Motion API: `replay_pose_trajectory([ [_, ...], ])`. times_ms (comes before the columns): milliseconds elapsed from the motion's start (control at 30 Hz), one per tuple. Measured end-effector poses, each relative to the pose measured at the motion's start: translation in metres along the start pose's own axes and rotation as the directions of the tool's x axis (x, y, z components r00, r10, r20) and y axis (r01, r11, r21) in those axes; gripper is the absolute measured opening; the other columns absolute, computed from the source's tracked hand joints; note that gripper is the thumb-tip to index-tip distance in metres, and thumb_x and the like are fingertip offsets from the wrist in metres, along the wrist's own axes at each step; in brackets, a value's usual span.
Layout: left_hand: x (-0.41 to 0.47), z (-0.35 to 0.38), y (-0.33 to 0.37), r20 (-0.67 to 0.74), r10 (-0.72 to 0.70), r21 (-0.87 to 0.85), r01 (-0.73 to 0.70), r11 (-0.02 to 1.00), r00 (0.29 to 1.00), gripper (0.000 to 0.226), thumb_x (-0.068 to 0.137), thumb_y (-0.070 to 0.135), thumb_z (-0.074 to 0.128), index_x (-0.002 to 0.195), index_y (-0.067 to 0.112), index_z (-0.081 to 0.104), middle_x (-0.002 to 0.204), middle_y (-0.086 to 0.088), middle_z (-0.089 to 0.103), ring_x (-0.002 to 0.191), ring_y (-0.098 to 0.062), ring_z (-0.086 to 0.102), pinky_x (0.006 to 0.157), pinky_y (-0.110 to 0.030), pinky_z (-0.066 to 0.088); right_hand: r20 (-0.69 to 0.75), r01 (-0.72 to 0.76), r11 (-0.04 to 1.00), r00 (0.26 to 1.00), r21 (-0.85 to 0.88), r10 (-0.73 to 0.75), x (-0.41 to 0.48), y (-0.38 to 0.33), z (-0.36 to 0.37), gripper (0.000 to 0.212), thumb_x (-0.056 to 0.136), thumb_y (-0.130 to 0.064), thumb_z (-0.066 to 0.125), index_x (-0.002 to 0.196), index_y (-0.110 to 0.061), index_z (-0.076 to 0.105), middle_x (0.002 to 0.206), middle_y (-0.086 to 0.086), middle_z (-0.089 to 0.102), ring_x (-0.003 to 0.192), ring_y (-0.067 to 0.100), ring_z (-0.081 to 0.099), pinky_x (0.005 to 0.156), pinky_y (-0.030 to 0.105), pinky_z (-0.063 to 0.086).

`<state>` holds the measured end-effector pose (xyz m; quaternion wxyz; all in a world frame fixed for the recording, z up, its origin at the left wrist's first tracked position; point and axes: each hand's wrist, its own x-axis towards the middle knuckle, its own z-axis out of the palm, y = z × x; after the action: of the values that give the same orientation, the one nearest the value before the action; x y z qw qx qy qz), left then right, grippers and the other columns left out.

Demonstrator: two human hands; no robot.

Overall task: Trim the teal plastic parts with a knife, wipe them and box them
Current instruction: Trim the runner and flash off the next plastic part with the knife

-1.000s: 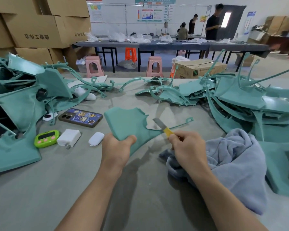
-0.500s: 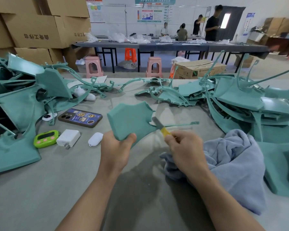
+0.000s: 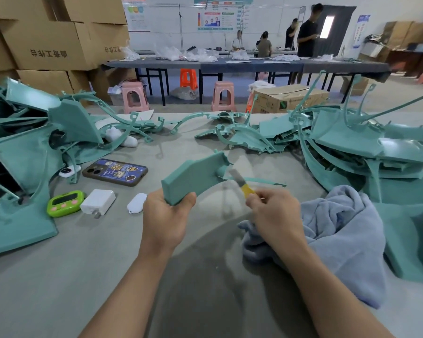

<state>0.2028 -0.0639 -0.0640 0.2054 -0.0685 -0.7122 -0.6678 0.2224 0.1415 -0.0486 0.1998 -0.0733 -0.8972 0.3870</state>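
While held clear of the grey table (image 3: 95, 276), the teal part (image 3: 193, 178) has its long axis running from lower left, at the grip, up to the upper right, with its broad face toward the camera. From its far end a thin teal runner (image 3: 261, 181) trails off to the right.

Left hand (image 3: 166, 215): thumb pressed on the near face, fingers curled behind the lower corner, so it grips the part.

Right hand (image 3: 274, 211): fingers bunched tight, pinching the yellow handle of the knife (image 3: 243, 185). The blade points up and left toward the part's far end. It is blurred, so contact with the plastic cannot be told.

Count:
- One part in hand and one knife.
- One grey-blue towel (image 3: 340, 228), bunched under the right wrist.
- Two heaps of teal parts, a left heap (image 3: 22, 162) and a right heap (image 3: 376, 154).
- Left of the hands, one each: phone (image 3: 115, 172), green timer (image 3: 65, 203), white charger (image 3: 98, 202), white case (image 3: 137, 203).
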Motion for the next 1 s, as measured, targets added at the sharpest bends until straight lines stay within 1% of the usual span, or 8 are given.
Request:
replay_pose_trajectory([
  [100,0.0,-0.001,0.0,-0.055,-0.009,0.009,0.01,1.0,0.998,0.017,0.075,0.023,0.069,0.07,0.01,0.061,0.074,0.002,0.056,0.068,-0.012,0.046,0.063,-0.029,0.041,-0.042,-0.131,0.987,0.99,0.097,0.136,0.007,0.009,-0.011,0.03,0.094,-0.021,0.059,0.076,0.001,0.067,0.057,0.015,0.058,0.051,0.019,0.044,0.051,0.037,0.043],
  [233,0.001,0.001,0.0,-0.032,-0.005,-0.032,0.004,0.999,0.999,0.02,0.076,0.02,0.07,0.079,0.002,0.06,0.076,0.0,0.057,0.07,-0.014,0.048,0.065,-0.033,0.041,0.003,0.043,0.991,0.999,0.129,-0.044,-0.006,-0.003,-0.002,0.036,0.095,-0.023,0.061,0.066,-0.006,0.051,0.057,0.009,0.055,0.05,0.012,0.042,0.053,0.042,0.041],
  [333,0.001,0.003,0.002,-0.041,-0.028,-0.083,0.024,0.996,0.999,0.005,0.074,0.016,0.069,0.076,0.013,0.066,0.075,0.003,0.061,0.07,-0.014,0.053,0.065,-0.031,0.046,-0.022,0.051,0.999,0.998,0.006,-0.051,-0.006,-0.001,0.003,0.044,0.095,-0.025,0.061,0.057,-0.013,0.044,0.049,-0.006,0.049,0.047,0.011,0.042,0.047,0.031,0.03],
  [433,0.002,0.004,0.003,-0.065,-0.043,-0.122,0.035,0.992,0.997,0.017,0.071,0.013,0.07,0.071,0.03,0.074,0.072,0.012,0.068,0.067,-0.008,0.059,0.063,-0.024,0.052,-0.147,-0.086,0.996,0.985,-0.007,0.084,0.001,0.007,-0.005,0.048,0.096,-0.022,0.058,0.053,-0.013,0.04,0.04,-0.006,0.044,0.044,0.011,0.043,0.041,0.025,0.03],
  [633,0.003,0.005,0.002,-0.056,0.0,-0.152,-0.009,0.988,0.998,0.023,0.073,0.013,0.071,0.071,0.035,0.073,0.074,0.011,0.065,0.069,-0.009,0.055,0.065,-0.025,0.049,-0.065,0.139,0.986,0.989,0.088,-0.133,-0.014,-0.003,0.004,0.043,0.096,-0.023,0.062,0.059,-0.014,0.041,0.048,-0.008,0.042,0.048,0.011,0.038,0.047,0.024,0.028],
  [767,0.002,0.001,0.004,-0.001,0.033,-0.164,-0.032,0.986,0.999,0.03,0.074,0.01,0.071,0.069,0.039,0.07,0.078,0.003,0.057,0.075,-0.014,0.049,0.071,-0.034,0.043,-0.133,-0.036,0.999,0.99,0.019,0.038,-0.002,0.007,-0.003,0.044,0.097,-0.023,0.059,0.057,-0.012,0.046,0.043,-0.008,0.045,0.045,0.009,0.044,0.042,0.022,0.031],
  [933,0.0,0.0,0.013,0.021,0.123,-0.135,-0.119,0.984,0.992,0.045,0.079,-0.004,0.071,0.074,0.041,0.075,0.071,0.019,0.063,0.066,-0.003,0.053,0.066,-0.012,0.046,-0.141,-0.161,0.963,0.971,0.214,0.193,0.004,0.011,-0.01,0.033,0.093,-0.027,0.06,0.075,0.0,0.064,0.064,0.021,0.059,0.053,0.019,0.043,0.058,0.045,0.049],
  [1000,-0.001,0.0,0.015,0.052,0.167,-0.154,-0.157,0.975,0.985,0.064,0.084,-0.013,0.067,0.085,0.05,0.078,0.084,0.025,0.073,0.079,0.008,0.063,0.075,-0.008,0.047,-0.127,-0.146,0.959,0.975,0.241,0.181,0.001,0.009,-0.008,0.034,0.092,-0.029,0.06,0.076,0.0,0.062,0.065,0.022,0.058,0.054,0.022,0.043,0.06,0.048,0.05],
])
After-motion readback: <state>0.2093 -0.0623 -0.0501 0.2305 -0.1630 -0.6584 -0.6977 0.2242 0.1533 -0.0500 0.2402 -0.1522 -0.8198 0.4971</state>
